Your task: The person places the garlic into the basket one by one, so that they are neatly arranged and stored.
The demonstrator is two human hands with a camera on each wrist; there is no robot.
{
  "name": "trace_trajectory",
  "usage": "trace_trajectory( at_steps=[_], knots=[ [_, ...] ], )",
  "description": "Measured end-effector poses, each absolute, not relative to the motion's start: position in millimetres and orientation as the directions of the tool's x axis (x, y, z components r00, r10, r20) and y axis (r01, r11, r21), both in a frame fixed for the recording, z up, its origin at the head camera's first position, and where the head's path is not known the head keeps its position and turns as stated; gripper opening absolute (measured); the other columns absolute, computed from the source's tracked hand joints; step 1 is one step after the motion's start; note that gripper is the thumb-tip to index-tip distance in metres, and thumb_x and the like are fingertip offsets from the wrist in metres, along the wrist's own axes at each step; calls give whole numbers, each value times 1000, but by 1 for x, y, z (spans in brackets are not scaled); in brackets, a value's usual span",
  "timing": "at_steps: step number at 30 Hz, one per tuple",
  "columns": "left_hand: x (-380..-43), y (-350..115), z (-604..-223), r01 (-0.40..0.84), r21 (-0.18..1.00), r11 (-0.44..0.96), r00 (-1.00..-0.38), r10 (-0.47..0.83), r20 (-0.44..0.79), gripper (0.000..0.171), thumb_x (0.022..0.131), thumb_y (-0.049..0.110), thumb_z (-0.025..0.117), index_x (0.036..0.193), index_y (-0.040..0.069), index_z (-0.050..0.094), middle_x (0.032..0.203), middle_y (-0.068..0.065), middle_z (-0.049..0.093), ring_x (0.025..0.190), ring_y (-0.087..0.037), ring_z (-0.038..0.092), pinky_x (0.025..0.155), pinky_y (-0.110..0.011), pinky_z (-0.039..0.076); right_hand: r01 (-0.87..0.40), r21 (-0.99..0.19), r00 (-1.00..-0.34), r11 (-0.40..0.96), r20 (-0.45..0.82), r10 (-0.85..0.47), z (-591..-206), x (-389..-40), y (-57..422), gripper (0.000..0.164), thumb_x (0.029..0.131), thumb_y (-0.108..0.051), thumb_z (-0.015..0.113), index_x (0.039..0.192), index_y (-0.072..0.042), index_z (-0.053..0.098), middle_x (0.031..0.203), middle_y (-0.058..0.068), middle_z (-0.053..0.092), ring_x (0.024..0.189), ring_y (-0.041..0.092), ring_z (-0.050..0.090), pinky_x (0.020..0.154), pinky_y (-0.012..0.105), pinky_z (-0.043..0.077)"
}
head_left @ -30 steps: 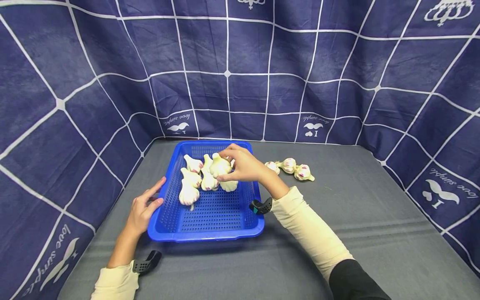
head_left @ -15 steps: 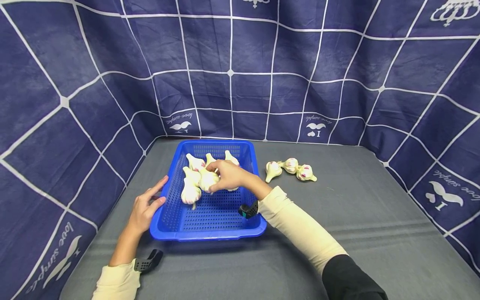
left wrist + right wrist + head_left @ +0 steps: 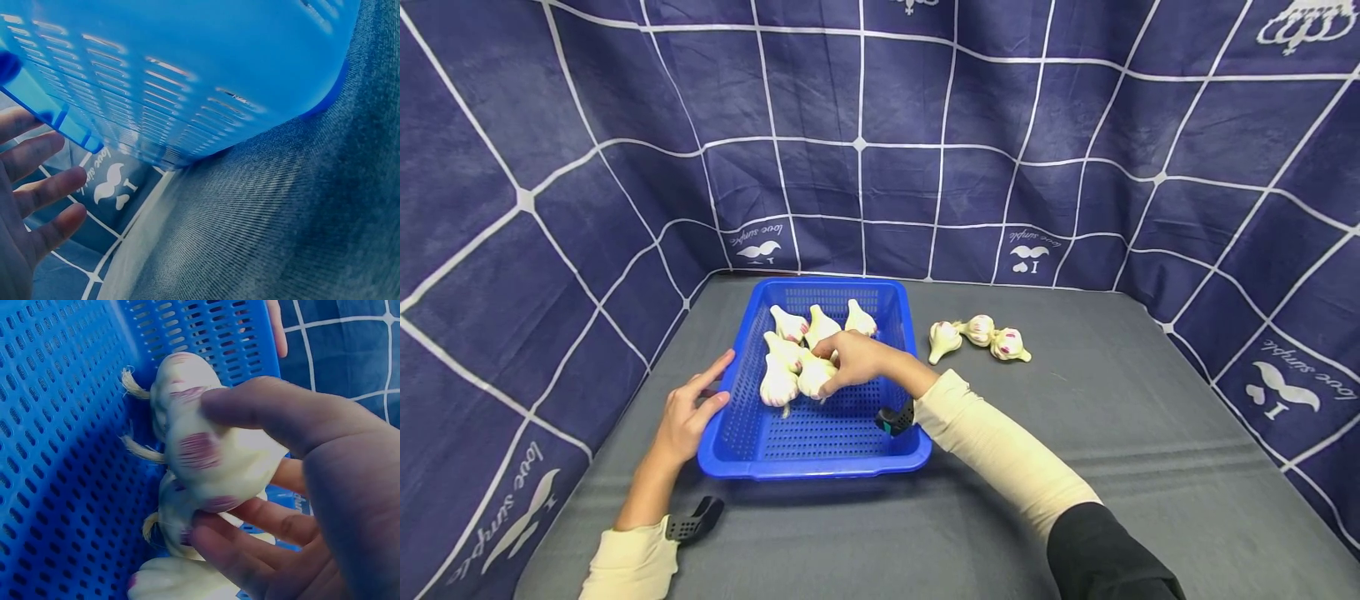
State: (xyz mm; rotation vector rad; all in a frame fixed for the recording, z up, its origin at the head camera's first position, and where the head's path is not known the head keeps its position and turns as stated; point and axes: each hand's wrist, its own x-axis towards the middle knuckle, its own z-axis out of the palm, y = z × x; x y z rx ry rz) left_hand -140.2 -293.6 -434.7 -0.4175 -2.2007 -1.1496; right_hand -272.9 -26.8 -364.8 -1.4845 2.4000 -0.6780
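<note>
Navy cloth walls (image 3: 925, 108) with white gridlines enclose a grey table (image 3: 1150, 467).

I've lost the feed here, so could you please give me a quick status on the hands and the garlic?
Right hand grips a garlic bulb inside the blue basket. Left hand open, resting on the basket's left rim. Three garlic bulbs loose on the table; nothing blocking.

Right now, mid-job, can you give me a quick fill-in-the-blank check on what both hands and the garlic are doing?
1. The right hand grips a garlic bulb inside the ____ basket.
2. The left hand rests open against the basket's ____ rim.
3. On the grey table, ____ garlic bulbs lie outside the basket.

Missing words: blue; left; three
</note>
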Motion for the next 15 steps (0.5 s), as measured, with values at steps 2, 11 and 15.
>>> trace_trajectory(
  at_steps=[2, 11, 15],
  knots=[
    [-140, -294, -435, 531, 624, 573, -761, -2, 649, 48, 85, -3, 57, 133, -2, 59, 127, -24, 62, 105, 10, 52, 82, -9, 40, -793, -480, -442, 375, 30, -897, -366, -273, -27, 31, 74, -20, 85, 92, -7, 64, 79, -1, 62, 61, 5, 45, 60, 19, 35],
    [-139, -294, -435, 538, 624, 567, -757, -2, 654, 49, 85, -3, 57, 133, -2, 59, 125, -25, 63, 105, 10, 52, 82, -9, 41, -799, -442, -439, 407, -34, -898, -370, -271, -31, 36, 74, -23, 86, 90, -4, 60, 67, -7, 52, 58, 4, 41, 59, 21, 32],
    [-139, -293, -434, 536, 624, 569, -757, -3, 653, 49, 85, -3, 56, 134, -2, 59, 125, -25, 63, 104, 10, 52, 82, -9, 41, -787, -434, -460, 439, -62, -886, -369, -270, -32, 39, 73, -26, 86, 101, -8, 66, 74, -6, 63, 65, 3, 49, 69, 23, 36]
  ],
)
